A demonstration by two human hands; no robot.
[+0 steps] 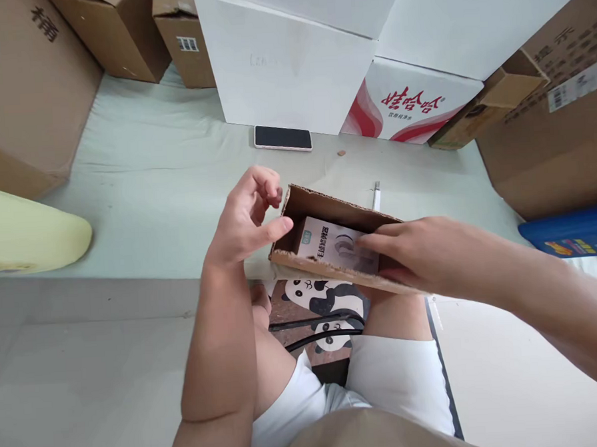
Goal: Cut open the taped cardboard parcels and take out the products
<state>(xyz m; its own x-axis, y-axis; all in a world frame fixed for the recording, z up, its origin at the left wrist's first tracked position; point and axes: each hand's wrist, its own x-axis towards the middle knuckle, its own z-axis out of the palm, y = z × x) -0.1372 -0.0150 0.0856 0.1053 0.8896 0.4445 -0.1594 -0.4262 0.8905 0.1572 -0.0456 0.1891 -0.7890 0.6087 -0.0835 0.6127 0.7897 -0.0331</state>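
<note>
A narrow open-topped cardboard box [334,200] rests near the front edge of the cloth-covered surface, tilted in my view. Inside lies a white lint remover box [324,242] with dark printing and a picture of a round device. My right hand [404,248] reaches into the cardboard box from the right, its fingers closed over the right end of the lint remover box; some fingertips are hidden. At the cardboard box's left end is my left hand [251,216], thumb by the rim and fingers loosely curled apart from the thumb, with nothing between them.
Behind the box lie a phone [283,138], a small brown disc [341,153] and a white-handled tool [376,196]. White cartons [290,57] and brown cartons [26,97] line the back and sides. A yellow rounded object [28,227] stands left, a blue package [574,232] right.
</note>
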